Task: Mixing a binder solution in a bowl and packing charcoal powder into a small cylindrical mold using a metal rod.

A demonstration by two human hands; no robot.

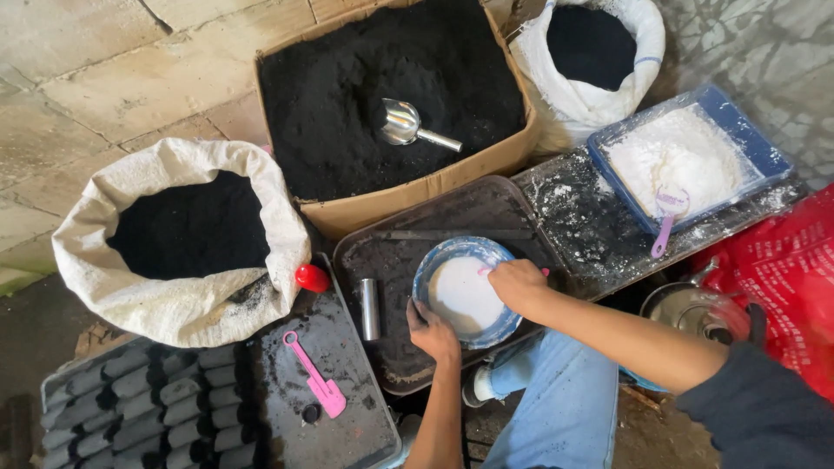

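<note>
Round blue-rimmed bowl of white paste (466, 293) sits on the dark soot-caked metal tray (521, 213), centre near. Left hand (432, 333) clamps the bowl's near rim, fingers curled. Right hand (518, 285) is closed on something pink at the far-right rim; what it is, cannot tell. Keep bowl level, stir gently.

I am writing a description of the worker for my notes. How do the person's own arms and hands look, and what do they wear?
Both hands are bare, with no gloves, rings or watch visible. The left hand has dark powder smudges on its fingers; its forearm is bare. The right hand also leads to a bare forearm, with a dark blue-grey sleeve pushed up near the elbow.
</note>
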